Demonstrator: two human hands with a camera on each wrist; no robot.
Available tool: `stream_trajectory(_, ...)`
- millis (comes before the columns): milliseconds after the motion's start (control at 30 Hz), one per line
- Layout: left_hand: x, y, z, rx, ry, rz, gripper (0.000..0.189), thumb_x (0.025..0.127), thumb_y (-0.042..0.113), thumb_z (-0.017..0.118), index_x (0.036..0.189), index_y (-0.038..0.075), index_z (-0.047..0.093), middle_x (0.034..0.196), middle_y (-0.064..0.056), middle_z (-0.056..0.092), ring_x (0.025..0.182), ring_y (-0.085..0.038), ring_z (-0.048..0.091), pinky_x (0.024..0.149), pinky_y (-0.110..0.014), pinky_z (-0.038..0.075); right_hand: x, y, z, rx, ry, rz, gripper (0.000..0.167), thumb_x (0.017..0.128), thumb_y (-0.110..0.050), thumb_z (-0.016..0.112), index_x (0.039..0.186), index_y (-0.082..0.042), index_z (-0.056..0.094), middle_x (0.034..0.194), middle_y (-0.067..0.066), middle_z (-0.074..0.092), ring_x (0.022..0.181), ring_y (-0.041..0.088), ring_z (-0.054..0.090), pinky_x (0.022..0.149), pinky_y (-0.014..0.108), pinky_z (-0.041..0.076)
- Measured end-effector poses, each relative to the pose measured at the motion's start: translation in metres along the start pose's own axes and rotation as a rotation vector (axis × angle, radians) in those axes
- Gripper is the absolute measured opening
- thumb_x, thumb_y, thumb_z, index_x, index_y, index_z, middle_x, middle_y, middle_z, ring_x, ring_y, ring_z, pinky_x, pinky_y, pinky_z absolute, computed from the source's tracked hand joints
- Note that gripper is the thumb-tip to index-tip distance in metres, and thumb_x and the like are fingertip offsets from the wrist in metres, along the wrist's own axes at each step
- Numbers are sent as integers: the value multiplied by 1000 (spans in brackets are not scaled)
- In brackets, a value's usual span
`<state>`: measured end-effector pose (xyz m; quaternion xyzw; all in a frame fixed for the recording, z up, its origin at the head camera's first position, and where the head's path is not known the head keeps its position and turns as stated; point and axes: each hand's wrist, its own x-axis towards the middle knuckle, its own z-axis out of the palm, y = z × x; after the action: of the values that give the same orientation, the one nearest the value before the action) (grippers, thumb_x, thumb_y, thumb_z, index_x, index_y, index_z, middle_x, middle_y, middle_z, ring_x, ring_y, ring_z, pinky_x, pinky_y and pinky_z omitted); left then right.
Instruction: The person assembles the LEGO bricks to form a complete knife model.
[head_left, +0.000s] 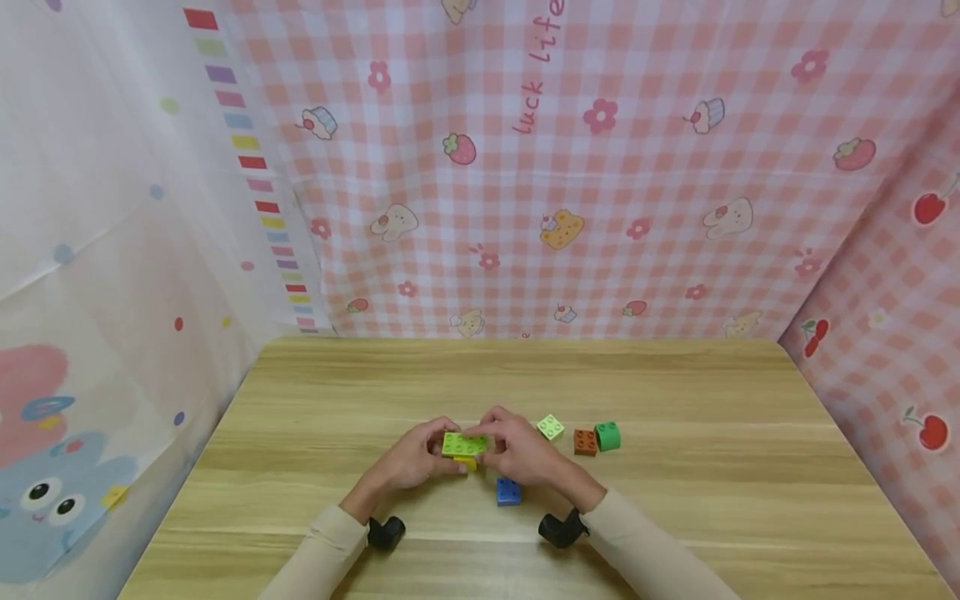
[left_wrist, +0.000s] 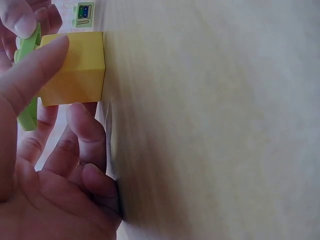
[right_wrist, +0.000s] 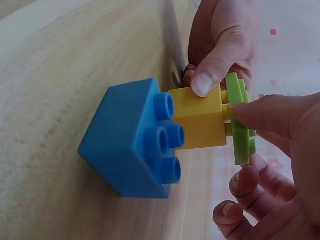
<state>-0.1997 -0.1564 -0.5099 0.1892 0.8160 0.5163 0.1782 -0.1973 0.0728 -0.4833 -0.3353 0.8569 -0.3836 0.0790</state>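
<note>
My left hand grips a yellow toy building block, its thumb lying along one side in the left wrist view. A flat light-green studded plate sits against the block's studded face; the yellow studs still show between the two in the right wrist view. My right hand pinches this plate, with its thumb on the near face and other fingers partly hidden behind. Close to the right hand, a blue block with studs up rests on the table; it looms large in the right wrist view.
Right of the hands lie a pale-green block, a brown block and a green round-sided block. The wooden table meets a pink checked cloth at its back edge. Black devices sit at both wrists.
</note>
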Motion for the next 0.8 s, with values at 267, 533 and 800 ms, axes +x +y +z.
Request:
stream_trajectory(267,-1,-2,-1,10,8,-6,32,82,17,82,108,17,63,97,-3,60,82,-16,51,68,-27,43,2,-1,3,-7,-15,-13,39,89,-6,72,127,-14,68,112,4,54,69,3,47,59,19,44)
stream_trajectory(533,-2,-6,0,8,-3,-20,33,82,20,82,109,21,62,100,-1,61,84,-15,53,70,-27,45,1,-1,9,-3,-7,15,39,89,-9,73,127,-16,68,111,1,53,69,2,49,59,19,45)
stream_trajectory(800,1,-6,-1,18,-4,-12,33,82,19,82,109,23,63,98,-1,61,81,-14,52,68,-26,44,1,-2,6,-18,7,20,39,89,-10,73,127,-15,68,111,1,53,67,2,47,57,19,43)
